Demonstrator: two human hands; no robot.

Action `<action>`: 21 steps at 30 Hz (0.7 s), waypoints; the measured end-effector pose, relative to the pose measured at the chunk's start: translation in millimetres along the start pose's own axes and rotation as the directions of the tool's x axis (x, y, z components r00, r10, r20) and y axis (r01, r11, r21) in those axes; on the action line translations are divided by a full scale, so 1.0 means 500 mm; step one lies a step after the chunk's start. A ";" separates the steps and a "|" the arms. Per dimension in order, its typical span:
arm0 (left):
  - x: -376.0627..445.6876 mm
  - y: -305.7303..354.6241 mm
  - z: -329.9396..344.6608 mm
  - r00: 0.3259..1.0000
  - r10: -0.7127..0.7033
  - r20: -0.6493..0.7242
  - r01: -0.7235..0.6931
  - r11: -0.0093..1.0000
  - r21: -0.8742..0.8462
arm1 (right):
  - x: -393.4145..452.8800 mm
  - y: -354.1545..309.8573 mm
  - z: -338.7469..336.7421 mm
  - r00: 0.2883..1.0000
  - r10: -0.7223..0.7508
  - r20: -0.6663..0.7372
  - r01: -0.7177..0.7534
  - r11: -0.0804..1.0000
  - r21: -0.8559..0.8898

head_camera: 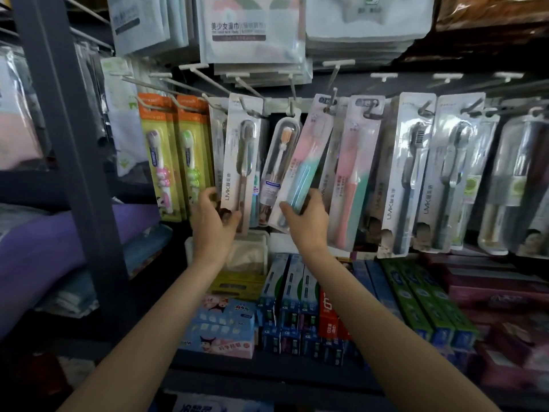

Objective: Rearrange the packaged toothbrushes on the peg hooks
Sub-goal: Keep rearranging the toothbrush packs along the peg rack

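A row of packaged toothbrushes hangs on white peg hooks [246,93] across the middle. My left hand [212,217] grips the bottom of a white LMK toothbrush pack [239,162] that hangs on its hook. My right hand [307,218] grips the lower end of a pink-and-teal toothbrush pack [309,156], tilted left, its top still at a hook. Between them hangs a clear pack with an orange-headed brush [280,162]. Orange-and-yellow children's brush packs [162,156] hang at the left, another pink pack [355,173] and more LMK packs [407,173] at the right.
Wet-wipe packs [252,28] hang above the hooks. Toothpaste boxes [297,298] fill the shelf below, with green boxes [421,304] to the right. A dark metal upright [74,150] stands at the left, purple fabric [44,242] beyond it.
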State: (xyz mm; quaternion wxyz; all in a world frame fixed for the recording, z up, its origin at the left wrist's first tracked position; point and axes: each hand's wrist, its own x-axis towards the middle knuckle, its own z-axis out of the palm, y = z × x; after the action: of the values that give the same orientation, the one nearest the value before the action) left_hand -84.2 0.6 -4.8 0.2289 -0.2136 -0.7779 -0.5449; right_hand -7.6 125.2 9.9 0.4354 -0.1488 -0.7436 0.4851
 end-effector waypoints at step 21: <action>0.025 0.102 -0.001 0.880 -0.065 0.471 0.228 0.927 -0.299 | -0.021 0.012 -0.080 0.998 0.004 0.060 -0.019 0.969 0.245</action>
State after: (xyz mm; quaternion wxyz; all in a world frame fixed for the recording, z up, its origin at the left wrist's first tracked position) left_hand -64.4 17.0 40.9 -0.0423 -0.3109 -0.7159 -0.6238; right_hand 29.2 145.0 5.5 0.4255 -0.0838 -0.6896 0.5799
